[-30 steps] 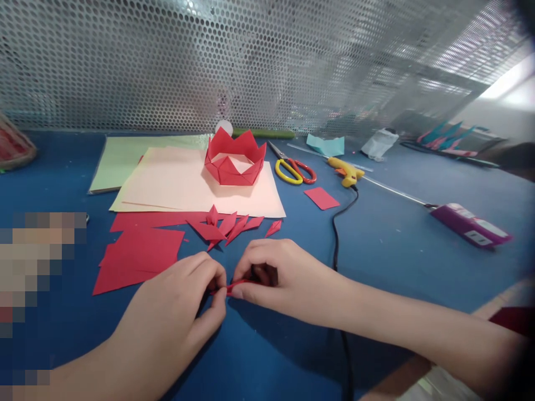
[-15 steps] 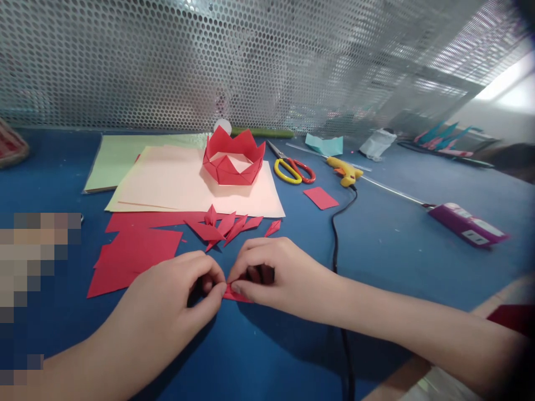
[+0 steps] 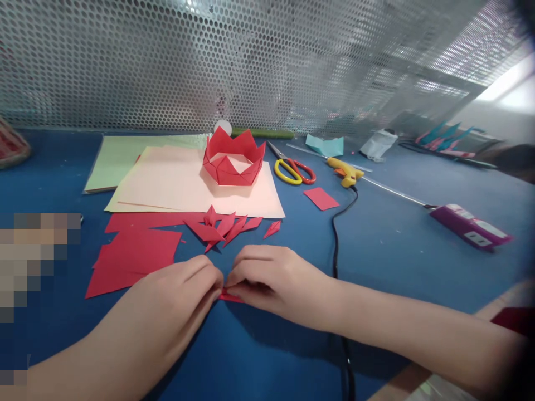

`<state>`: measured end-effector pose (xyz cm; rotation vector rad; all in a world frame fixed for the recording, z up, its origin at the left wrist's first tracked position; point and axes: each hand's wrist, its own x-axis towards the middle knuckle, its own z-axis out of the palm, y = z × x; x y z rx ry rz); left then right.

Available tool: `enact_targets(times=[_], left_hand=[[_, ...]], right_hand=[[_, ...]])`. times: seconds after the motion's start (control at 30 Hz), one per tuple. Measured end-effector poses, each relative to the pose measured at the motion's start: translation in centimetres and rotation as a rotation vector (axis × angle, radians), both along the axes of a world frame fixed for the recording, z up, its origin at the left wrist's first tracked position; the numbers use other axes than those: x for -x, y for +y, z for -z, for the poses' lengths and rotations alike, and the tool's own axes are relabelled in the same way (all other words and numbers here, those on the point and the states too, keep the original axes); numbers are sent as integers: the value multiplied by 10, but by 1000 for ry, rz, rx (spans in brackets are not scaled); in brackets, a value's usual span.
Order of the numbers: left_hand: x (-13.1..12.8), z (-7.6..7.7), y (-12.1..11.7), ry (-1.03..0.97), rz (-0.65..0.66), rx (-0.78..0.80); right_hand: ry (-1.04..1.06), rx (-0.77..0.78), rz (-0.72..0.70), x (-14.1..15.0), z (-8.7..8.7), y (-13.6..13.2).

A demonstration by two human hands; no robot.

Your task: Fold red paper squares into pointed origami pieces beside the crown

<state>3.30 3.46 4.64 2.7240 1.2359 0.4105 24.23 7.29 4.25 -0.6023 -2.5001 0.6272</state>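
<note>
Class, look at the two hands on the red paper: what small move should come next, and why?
Probably press a crease firmly along the small red paper: the left hand and right hand both have fingertips at it, and the folded red pieces just beyond show sharp, pointed shapes.

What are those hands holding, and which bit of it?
A small piece of red paper. The left hand has its left end, and the right hand holds it farther right; the exact grip spots are hidden.
</note>
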Motion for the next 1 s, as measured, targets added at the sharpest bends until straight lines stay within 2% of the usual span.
enact_targets(times=[0.13, 0.27, 0.33, 0.53, 0.7, 0.8, 0.9, 1.0], left_hand=[[2, 3, -1, 113, 116, -200], [3, 1, -2, 150, 147, -341], [1, -3, -3, 148, 148, -420], [-6, -12, -11, 127, 112, -558], [-1, -1, -18, 145, 99, -557], [4, 2, -20, 244, 167, -542], [6, -7, -18, 410, 300, -562], [7, -17, -16, 483, 375, -571]], right_hand=[[-113, -244, -73, -3, -1, 2], [-208, -508, -137, -4, -6, 0], [-216, -579, -130, -3, -8, -2], [-215, -630, -154, -3, -11, -5], [-212, -658, -183, -3, -15, -2], [-227, -639, -194, -2, -17, 0], [-260, -613, -219, -3, -18, 2], [-291, -516, -254, -7, -20, 5]])
